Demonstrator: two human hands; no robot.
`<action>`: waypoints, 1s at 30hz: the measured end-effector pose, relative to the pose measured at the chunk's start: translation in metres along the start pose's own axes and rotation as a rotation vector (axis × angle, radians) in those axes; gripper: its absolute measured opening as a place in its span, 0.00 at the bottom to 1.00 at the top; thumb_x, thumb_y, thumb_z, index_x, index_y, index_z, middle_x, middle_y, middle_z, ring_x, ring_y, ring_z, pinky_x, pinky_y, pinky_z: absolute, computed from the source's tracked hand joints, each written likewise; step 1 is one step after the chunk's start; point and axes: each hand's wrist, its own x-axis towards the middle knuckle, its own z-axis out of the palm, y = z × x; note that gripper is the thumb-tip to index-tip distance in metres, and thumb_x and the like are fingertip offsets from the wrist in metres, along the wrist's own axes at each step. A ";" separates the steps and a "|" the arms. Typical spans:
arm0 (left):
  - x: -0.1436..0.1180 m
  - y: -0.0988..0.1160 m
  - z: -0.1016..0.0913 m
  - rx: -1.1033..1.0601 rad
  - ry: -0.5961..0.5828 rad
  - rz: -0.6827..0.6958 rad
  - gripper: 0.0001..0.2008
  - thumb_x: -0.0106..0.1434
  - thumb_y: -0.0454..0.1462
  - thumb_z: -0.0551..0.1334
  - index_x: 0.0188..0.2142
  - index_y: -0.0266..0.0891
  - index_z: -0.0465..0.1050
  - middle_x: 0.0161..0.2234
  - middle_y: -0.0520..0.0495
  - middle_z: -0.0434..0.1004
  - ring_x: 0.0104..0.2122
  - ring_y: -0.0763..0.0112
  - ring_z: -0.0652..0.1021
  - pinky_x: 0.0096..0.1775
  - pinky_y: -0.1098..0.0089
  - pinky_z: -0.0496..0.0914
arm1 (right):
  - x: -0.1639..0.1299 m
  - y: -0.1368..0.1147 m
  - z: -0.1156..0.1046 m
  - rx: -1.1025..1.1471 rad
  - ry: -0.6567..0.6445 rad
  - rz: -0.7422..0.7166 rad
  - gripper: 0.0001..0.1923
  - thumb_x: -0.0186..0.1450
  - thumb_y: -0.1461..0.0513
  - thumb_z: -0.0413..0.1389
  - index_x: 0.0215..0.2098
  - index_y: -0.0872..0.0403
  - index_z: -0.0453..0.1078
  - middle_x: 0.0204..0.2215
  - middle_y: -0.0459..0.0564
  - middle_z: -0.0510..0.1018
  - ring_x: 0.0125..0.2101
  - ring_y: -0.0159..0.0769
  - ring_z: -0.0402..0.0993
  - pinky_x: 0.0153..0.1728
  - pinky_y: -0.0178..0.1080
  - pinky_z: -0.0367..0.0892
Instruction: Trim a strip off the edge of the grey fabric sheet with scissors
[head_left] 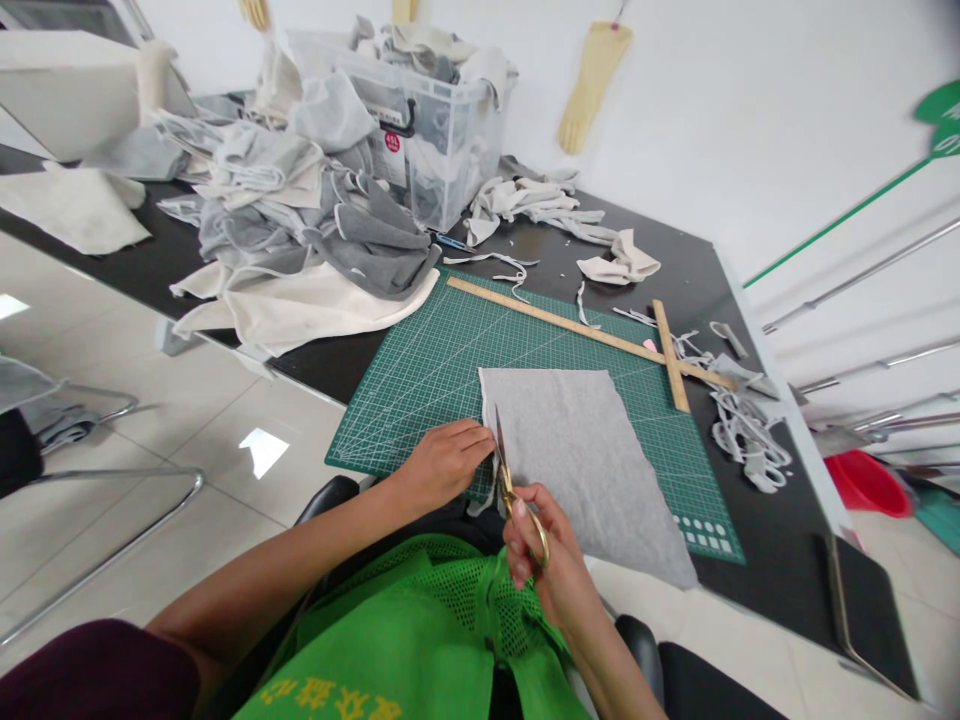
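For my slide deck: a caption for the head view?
Right hand scissors grey fabric while left hand steadies it.

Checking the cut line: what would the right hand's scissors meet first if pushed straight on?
Probably more of the grey cloth along its left edge; the right hand points the scissors up-table.

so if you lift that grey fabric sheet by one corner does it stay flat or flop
The grey fabric sheet probably flops: its near edge already droops over the table edge. It looks thin and light, and may slide on the cutting mat.
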 end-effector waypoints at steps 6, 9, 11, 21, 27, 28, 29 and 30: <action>-0.001 -0.001 0.001 0.008 -0.008 -0.008 0.13 0.68 0.26 0.55 0.47 0.35 0.75 0.45 0.43 0.81 0.47 0.61 0.79 0.52 0.61 0.77 | -0.002 0.000 0.000 -0.019 -0.018 -0.022 0.26 0.66 0.42 0.64 0.44 0.50 0.63 0.20 0.34 0.61 0.14 0.21 0.53 0.13 0.25 0.56; -0.001 -0.001 0.001 0.002 -0.001 -0.002 0.13 0.68 0.26 0.55 0.47 0.34 0.75 0.45 0.43 0.81 0.46 0.61 0.79 0.51 0.61 0.77 | -0.003 0.000 0.000 -0.031 -0.019 -0.026 0.26 0.66 0.42 0.64 0.45 0.50 0.63 0.20 0.34 0.61 0.15 0.21 0.53 0.13 0.25 0.58; 0.000 0.000 0.000 -0.005 0.003 0.000 0.13 0.68 0.26 0.55 0.46 0.34 0.75 0.44 0.43 0.82 0.45 0.61 0.79 0.51 0.61 0.77 | -0.004 0.001 0.001 -0.046 -0.021 -0.030 0.25 0.66 0.42 0.64 0.45 0.51 0.63 0.20 0.33 0.61 0.14 0.21 0.53 0.13 0.25 0.58; 0.000 0.000 0.000 0.001 -0.041 -0.009 0.12 0.69 0.26 0.55 0.45 0.35 0.76 0.45 0.43 0.81 0.46 0.61 0.78 0.51 0.61 0.77 | -0.004 0.004 -0.003 -0.095 -0.029 -0.034 0.24 0.67 0.44 0.64 0.46 0.51 0.64 0.19 0.33 0.61 0.14 0.22 0.55 0.13 0.26 0.60; 0.000 0.000 -0.001 0.022 -0.059 -0.001 0.14 0.67 0.26 0.54 0.47 0.36 0.75 0.47 0.43 0.81 0.47 0.62 0.78 0.52 0.60 0.76 | -0.002 0.002 -0.004 -0.070 -0.023 -0.007 0.27 0.64 0.42 0.66 0.46 0.51 0.63 0.19 0.33 0.62 0.13 0.21 0.54 0.12 0.25 0.58; 0.000 0.000 -0.001 0.029 -0.065 0.000 0.14 0.67 0.25 0.55 0.47 0.36 0.75 0.46 0.42 0.80 0.47 0.61 0.78 0.52 0.60 0.76 | -0.002 0.001 -0.004 -0.063 -0.024 -0.005 0.27 0.64 0.42 0.66 0.45 0.51 0.63 0.19 0.33 0.62 0.13 0.21 0.55 0.12 0.25 0.57; 0.000 0.000 -0.001 0.037 -0.072 0.000 0.14 0.66 0.25 0.55 0.46 0.36 0.74 0.46 0.42 0.80 0.47 0.61 0.78 0.52 0.60 0.76 | -0.001 0.000 -0.004 -0.057 -0.026 -0.005 0.28 0.64 0.41 0.65 0.45 0.50 0.62 0.19 0.33 0.63 0.13 0.22 0.55 0.12 0.25 0.57; 0.000 -0.001 -0.001 0.044 -0.076 0.000 0.15 0.65 0.25 0.55 0.46 0.36 0.74 0.46 0.42 0.80 0.47 0.61 0.78 0.52 0.61 0.76 | -0.001 0.000 -0.004 -0.053 -0.027 -0.006 0.28 0.64 0.41 0.65 0.45 0.50 0.62 0.19 0.34 0.63 0.13 0.22 0.55 0.12 0.25 0.57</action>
